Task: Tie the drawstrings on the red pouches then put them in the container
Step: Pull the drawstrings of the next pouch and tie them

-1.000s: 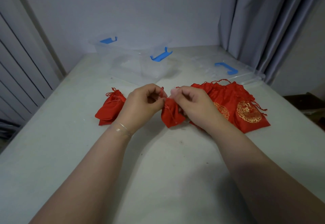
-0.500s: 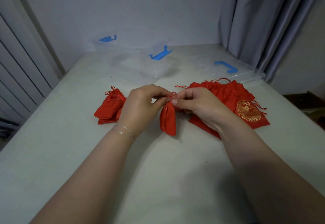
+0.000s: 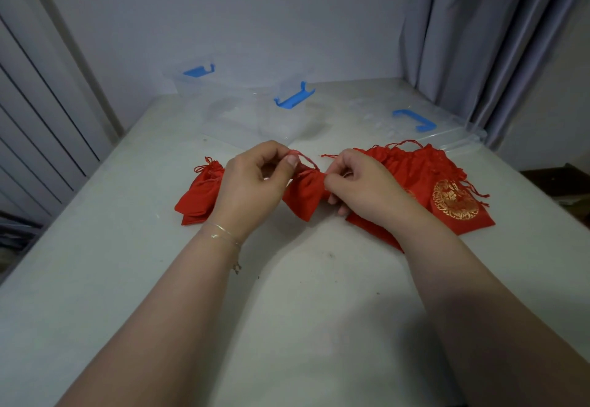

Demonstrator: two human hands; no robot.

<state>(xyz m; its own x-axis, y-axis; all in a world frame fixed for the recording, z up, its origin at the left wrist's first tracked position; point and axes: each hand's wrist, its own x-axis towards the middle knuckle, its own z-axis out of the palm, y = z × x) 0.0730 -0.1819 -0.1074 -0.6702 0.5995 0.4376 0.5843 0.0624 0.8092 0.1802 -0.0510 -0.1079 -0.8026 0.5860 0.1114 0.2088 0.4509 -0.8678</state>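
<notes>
A small red pouch (image 3: 305,194) lies on the table between my hands, its gathered neck pointing up. My left hand (image 3: 252,183) pinches a loop of its red drawstring (image 3: 305,159) between thumb and forefinger. My right hand (image 3: 360,184) pinches the pouch's neck and the other cord end. Tied red pouches (image 3: 199,194) lie to the left, partly behind my left hand. A pile of red pouches with gold print (image 3: 447,195) lies to the right. The clear container (image 3: 252,112) with blue latches stands behind, open.
The container's clear lid (image 3: 415,122) with a blue handle lies flat at the back right. A grey curtain (image 3: 479,39) hangs at the right, slatted panels at the left. The pale table (image 3: 303,295) has bare surface in front of my hands.
My hands have drawn apart, pulling the drawstring out into a loop on the left. The pouch has tipped from upright to lying more sideways between them.
</notes>
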